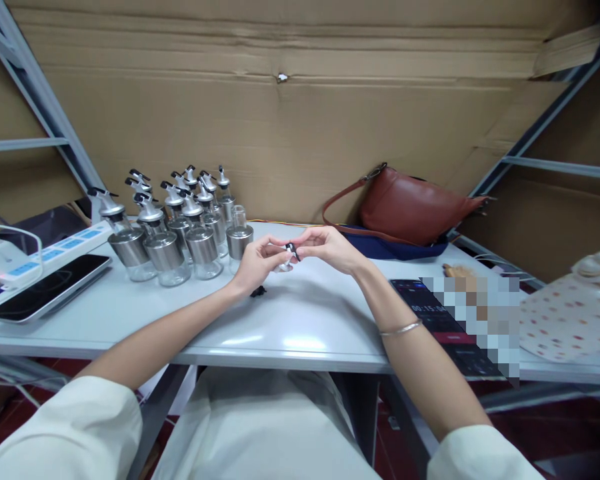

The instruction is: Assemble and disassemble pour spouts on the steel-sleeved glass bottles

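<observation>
Both my hands meet above the middle of the white table (300, 327). My left hand (258, 261) is closed around a small silver spout cap (284, 265). My right hand (326, 245) pinches a small black part (293, 250) at the top of that cap. A second small black piece (258, 291) lies on the table just below my left wrist. To the left stands a group of several glass dispenser bottles with steel collars and black-tipped spouts (166, 230). One bottle without a spout (239, 237) stands nearest my left hand.
A phone (50, 288) lies at the table's left by a white power strip (55, 250). A brown leather bag (410, 207) rests at the back right on blue cloth. Another phone with a dark screen (433, 313) lies at right, near a dotted fabric (570, 320). Cardboard walls surround the table.
</observation>
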Demonstrator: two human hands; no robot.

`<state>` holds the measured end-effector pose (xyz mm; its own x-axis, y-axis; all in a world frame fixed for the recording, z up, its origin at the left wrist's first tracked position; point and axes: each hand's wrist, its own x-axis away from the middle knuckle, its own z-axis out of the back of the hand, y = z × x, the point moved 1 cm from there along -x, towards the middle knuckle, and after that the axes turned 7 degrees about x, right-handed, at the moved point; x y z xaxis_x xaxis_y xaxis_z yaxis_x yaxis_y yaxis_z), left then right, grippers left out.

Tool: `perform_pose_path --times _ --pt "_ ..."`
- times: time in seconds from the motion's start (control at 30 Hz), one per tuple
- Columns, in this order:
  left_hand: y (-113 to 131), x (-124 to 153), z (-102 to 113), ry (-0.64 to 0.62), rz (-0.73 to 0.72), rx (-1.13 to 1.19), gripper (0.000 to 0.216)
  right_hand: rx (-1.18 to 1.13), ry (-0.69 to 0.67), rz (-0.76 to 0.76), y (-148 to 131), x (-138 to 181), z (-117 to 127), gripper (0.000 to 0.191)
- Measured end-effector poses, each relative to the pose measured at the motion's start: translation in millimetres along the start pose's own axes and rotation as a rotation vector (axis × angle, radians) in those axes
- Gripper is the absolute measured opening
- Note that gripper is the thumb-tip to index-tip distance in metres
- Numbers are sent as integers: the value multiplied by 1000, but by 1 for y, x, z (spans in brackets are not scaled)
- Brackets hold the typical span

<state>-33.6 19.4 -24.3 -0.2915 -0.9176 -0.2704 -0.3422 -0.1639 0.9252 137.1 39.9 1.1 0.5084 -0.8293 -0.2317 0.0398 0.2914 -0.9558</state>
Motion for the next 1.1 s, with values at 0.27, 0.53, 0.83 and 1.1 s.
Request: perform_pose_path --times 0.27,0.53,0.83,1.1 --pt "-1 -1 2 11 34 23 48 -15 -70 17 7 -1 2 25" --pt "-5 0 0 40 109 140 45 37 -75 26 8 -3 0 29" --pt "-4 -7 6 17 62 23 36 152 49 78 11 -8 -7 35" --pt "6 -13 15 -170 70 -181 48 235 165 50 9 -7 -5 39"
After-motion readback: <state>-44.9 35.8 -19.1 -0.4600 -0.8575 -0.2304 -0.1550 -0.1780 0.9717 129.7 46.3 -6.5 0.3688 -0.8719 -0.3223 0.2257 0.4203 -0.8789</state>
